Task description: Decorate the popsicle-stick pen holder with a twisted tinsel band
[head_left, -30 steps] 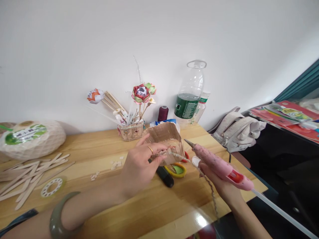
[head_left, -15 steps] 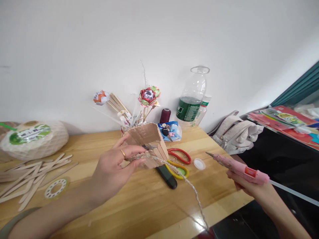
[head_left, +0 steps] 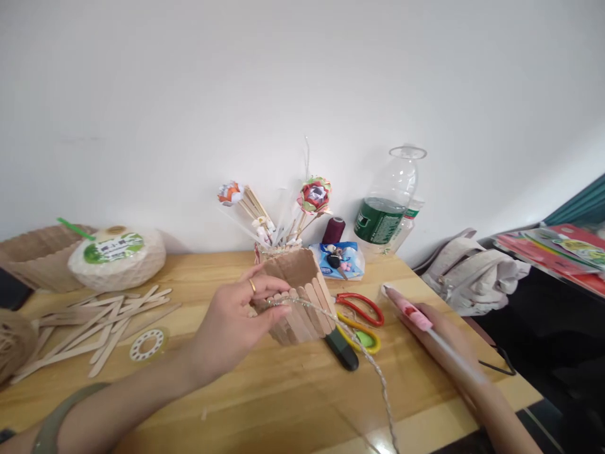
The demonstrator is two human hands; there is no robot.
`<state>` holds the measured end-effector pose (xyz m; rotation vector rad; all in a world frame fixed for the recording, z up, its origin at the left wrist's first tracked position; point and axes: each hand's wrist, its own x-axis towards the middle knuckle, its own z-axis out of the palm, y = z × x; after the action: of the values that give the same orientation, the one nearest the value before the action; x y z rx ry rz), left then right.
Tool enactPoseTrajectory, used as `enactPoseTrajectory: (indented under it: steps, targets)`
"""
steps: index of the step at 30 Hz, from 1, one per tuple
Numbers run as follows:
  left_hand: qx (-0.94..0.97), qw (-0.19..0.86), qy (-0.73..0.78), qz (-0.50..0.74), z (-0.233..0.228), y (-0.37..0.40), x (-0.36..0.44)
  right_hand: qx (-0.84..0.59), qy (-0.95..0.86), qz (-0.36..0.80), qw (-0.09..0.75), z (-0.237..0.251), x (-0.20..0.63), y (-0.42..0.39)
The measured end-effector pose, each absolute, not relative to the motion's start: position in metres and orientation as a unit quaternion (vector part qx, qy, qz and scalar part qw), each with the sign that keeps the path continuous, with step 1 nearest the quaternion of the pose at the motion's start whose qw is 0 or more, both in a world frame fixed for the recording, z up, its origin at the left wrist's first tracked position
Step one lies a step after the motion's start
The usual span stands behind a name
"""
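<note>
My left hand (head_left: 231,328) grips a small box made of craft sticks (head_left: 302,299) and pins a twine cord (head_left: 373,372) against its rim; the cord trails toward the table's near edge. My right hand (head_left: 439,331) holds a pink glue gun (head_left: 406,306) low over the table at the right, nozzle pointing away toward the back, with a clear glue stick jutting from its rear. The gun is well apart from the box.
Red and yellow scissors (head_left: 362,318) and a black tool (head_left: 343,350) lie beside the box. Loose craft sticks (head_left: 104,321), a tape ring (head_left: 147,345) and a twine ball (head_left: 118,255) lie left. Paper flowers (head_left: 314,197), a bottle (head_left: 387,208) and a bag (head_left: 472,271) stand behind and right.
My right hand has carried the glue gun away from the box and lowered it to the table at the right. My left hand has turned the box, staying closed on it and the cord.
</note>
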<state>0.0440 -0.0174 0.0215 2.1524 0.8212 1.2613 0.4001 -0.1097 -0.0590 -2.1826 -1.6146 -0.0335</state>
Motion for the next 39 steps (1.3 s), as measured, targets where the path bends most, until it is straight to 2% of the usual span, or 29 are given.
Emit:
enactPoseTrajectory:
  steps: [7,12,16,21,24,31,39]
  targets:
    - [0.750,0.390,0.318,0.429,0.025,-0.014,0.026,-0.733,-0.661,0.032,0.157,-0.052,0.411,-0.081]
    - [0.735,0.438,0.333,0.396,0.024,-0.012,0.014,-0.761,-0.619,-0.038,0.191,-0.016,0.377,-0.090]
    - [0.739,0.441,0.346,0.373,0.020,-0.012,0.010,-0.690,-0.661,0.026,0.294,0.017,0.283,-0.104]
    - [0.728,0.445,0.353,0.383,0.017,-0.013,0.006,-0.593,-0.744,0.093,0.291,0.030,0.196,-0.103]
    - [0.730,0.443,0.351,0.384,0.017,-0.013,0.001,-0.579,-0.759,0.076,0.287,0.029,0.184,-0.096]
    - [0.750,0.430,0.367,0.343,0.017,-0.010,-0.007,-0.554,-0.777,-0.054,0.294,0.033,0.188,-0.089]
    - [0.755,0.438,0.367,0.323,0.018,-0.012,-0.009,-0.558,-0.779,-0.047,0.283,0.039,0.190,-0.090]
